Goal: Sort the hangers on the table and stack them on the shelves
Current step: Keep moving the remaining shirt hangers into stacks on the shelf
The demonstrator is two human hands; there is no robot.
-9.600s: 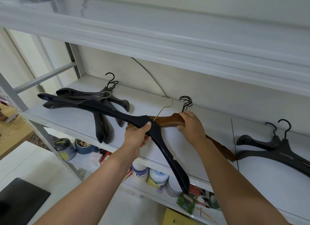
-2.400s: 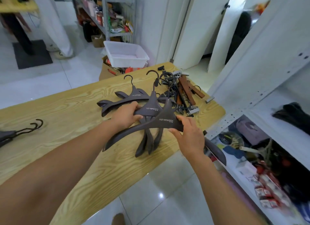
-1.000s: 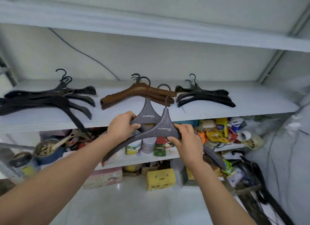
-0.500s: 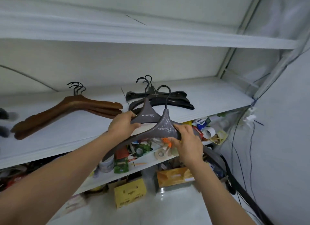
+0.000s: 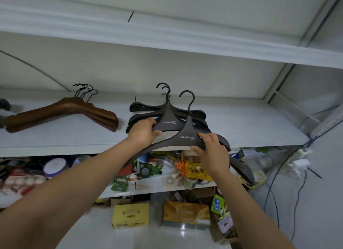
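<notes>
I hold two dark grey hangers with white lettering in front of the white shelf. My left hand grips the farther grey hanger at its neck. My right hand grips the nearer grey hanger under its neck; its right arm droops past the shelf edge. Directly behind them a pile of black hangers lies on the shelf. A stack of brown wooden hangers lies to the left on the same shelf.
Another white shelf runs close overhead. The lower shelf is crowded with packets, tins and circuit boards. Yellow and orange boxes stand on the floor. Cables hang along the grey wall at right.
I carried the two grey hangers from the wooden table to the shelves. Over the last second the view swung right and the hangers rose, now overlapping the black pile.
</notes>
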